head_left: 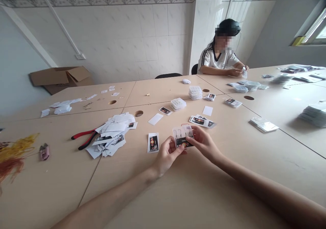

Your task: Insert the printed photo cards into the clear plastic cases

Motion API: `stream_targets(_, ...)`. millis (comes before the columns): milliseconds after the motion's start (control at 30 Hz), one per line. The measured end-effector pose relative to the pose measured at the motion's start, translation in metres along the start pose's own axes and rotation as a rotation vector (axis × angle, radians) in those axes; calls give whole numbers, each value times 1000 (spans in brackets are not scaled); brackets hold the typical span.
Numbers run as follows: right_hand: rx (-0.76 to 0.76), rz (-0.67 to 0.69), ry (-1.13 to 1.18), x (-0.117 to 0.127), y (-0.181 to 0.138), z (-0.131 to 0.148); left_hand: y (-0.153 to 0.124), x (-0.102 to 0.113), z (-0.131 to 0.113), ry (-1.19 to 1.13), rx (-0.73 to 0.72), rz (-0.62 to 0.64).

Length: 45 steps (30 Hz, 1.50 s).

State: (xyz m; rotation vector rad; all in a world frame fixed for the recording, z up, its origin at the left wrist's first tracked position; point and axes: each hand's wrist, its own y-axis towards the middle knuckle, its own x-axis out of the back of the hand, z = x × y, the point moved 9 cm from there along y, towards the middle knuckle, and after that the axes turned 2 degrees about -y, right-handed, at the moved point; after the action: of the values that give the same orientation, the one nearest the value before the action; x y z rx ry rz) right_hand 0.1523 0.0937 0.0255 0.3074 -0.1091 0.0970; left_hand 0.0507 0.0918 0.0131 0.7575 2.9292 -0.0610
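A small clear plastic case (181, 132) is held up above the table between both hands. Hook shapes show in its upper half, and a black printed card (183, 142) covers the lower half. My left hand (166, 155) grips the left edge, thumb on the front. From the right, my right hand (204, 142) pinches the case, its thumb lying on the card. Fingers behind the case are mostly hidden. Just left of my left hand lies a card on white paper (153, 143). Beyond my right hand there is a small pile of printed cards (202, 121).
Stacked clear cases (178, 103) stand ahead, with another stack (195, 92) behind. At left are a heap of cards (112, 134), red-handled pliers (84, 137), thread snips (44, 152) and yellow thread (19, 147). A co-worker (221, 57) sits across the table.
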Motion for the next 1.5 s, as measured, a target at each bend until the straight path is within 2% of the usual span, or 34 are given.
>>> stream_targets(133,-13,43,-194,-7,-4,-5,0,-4,-1,-47,5,41)
stream_targets(267,17,101,-271,-8,-3,-1,0,-2,5,-92,32,44)
stream_targets(567,54,127,-278,-7,-2,7,0,-3,7,-94,46,56)
stream_targets(733,17,148,-209,-8,-2,6,0,0,13,-110,83,47)
stream_targets(833,-35,106,-100,-5,0,-2,1,0,11,-90,56,51)
stream_targets(933,-35,-22,-43,4,1,-6,1,-3,6,-19,22,74)
stream_targets(1033,1,-64,-115,8,0,-5,-2,-10,0,27,-2,122)
stream_targets(1133,39,-44,-232,7,-2,1,-3,-6,-2,39,-24,77)
stream_targets(1333,116,101,-399,-11,-7,14,-1,1,3,132,-34,24)
stream_targets(1500,67,125,-497,-13,-5,2,1,2,8,166,-33,26)
